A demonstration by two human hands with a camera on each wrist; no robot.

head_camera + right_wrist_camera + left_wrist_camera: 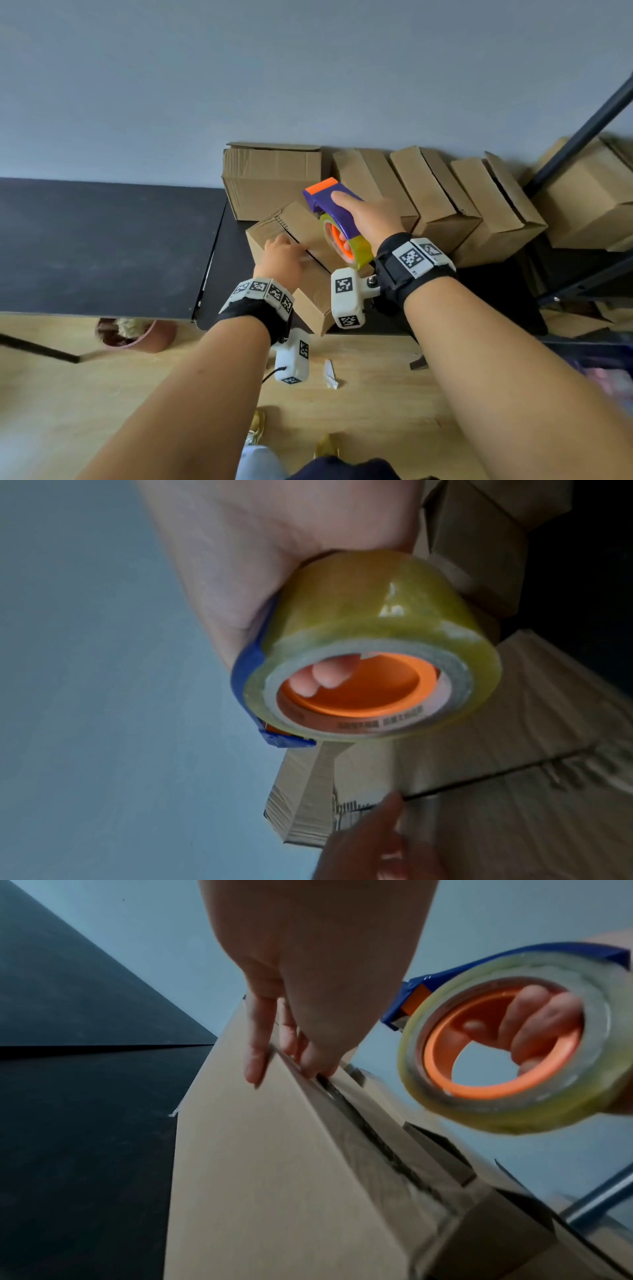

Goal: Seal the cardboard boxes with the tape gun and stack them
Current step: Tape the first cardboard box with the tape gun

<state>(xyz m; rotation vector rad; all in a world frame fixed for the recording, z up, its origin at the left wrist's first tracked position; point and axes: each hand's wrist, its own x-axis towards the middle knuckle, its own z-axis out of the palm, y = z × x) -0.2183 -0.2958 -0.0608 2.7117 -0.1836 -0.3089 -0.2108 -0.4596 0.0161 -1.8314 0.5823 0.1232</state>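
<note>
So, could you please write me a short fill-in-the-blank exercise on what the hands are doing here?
1. The right hand grips the ____.
2. The left hand presses on the top flaps of a cardboard ____.
3. The core of the tape roll is ____ in colour.
4. More boxes stand along the ____ behind.

Missing words: tape gun; box; orange; wall
</note>
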